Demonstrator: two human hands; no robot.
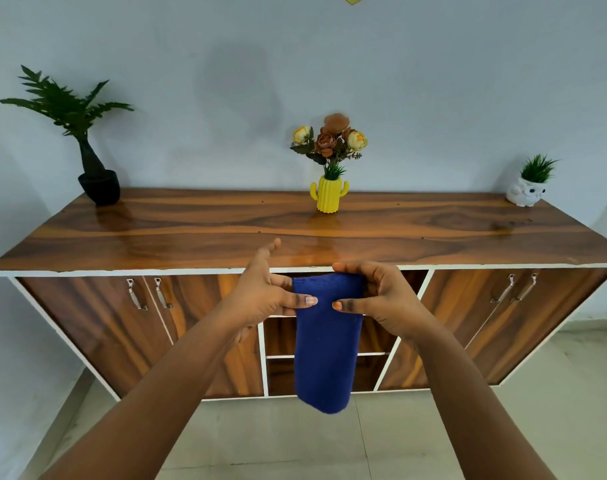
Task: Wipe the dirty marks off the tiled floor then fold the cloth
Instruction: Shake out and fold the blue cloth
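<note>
A blue cloth (324,348), folded into a narrow strip, hangs in the air in front of a wooden sideboard. My left hand (264,292) pinches its upper left edge between thumb and fingers. My right hand (381,299) pinches the upper right edge, thumb pressed on the front. The cloth's lower end dangles free above the pale tiled floor (295,441). No marks show on the tiles in view.
The wooden sideboard (226,237) with a white rim stands against a grey wall. On it are a black potted plant (94,168), a yellow cactus vase with flowers (328,194) and a white owl planter (527,194). Cupboard doors with metal handles flank open shelves.
</note>
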